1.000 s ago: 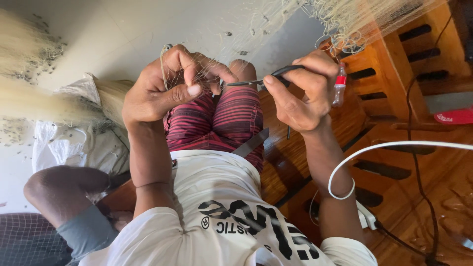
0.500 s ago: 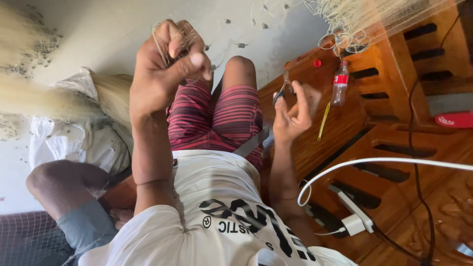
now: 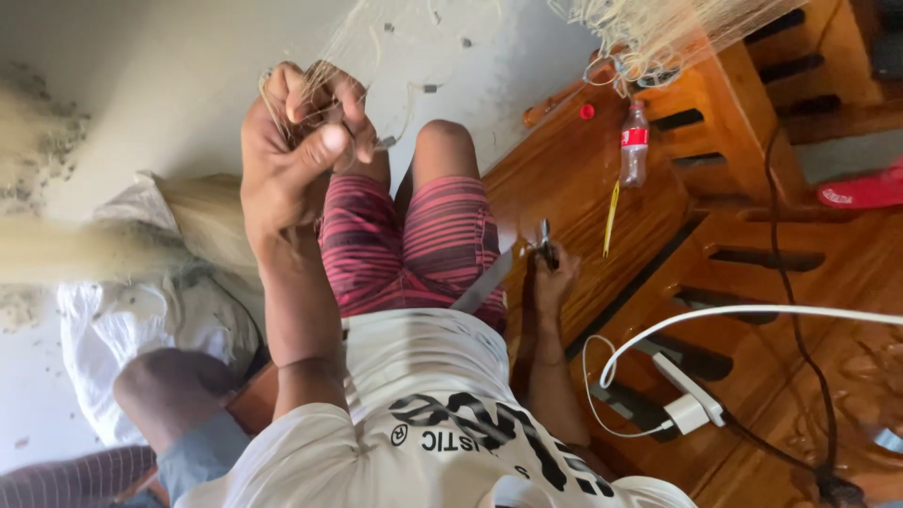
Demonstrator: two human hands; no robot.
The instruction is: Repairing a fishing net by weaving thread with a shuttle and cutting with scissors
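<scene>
My left hand [image 3: 296,141] is raised above my left knee, fingers closed around a bunch of thin pale net threads [image 3: 376,56] that run up and away from it. My right hand [image 3: 550,277] is low beside my right thigh, next to the wooden bench [image 3: 583,188], and holds a small dark tool [image 3: 545,237] that looks like scissors, point up. The two hands are well apart. I sit in red striped shorts [image 3: 414,245] and a white printed shirt [image 3: 423,395]. A grey strap [image 3: 482,282] lies across my right thigh.
On the slatted wooden bench stand a plastic bottle with a red label [image 3: 635,141], a red cap [image 3: 586,111] and a yellow stick [image 3: 611,216]. Bundled net [image 3: 658,28] hangs top right. A white charger with cable [image 3: 691,409] lies right. Another person's knee [image 3: 179,386] and white cloth [image 3: 132,320] are at left.
My right hand has left the threads near my left hand and dropped beside my right thigh with the tool. My left hand has lifted the threads higher.
</scene>
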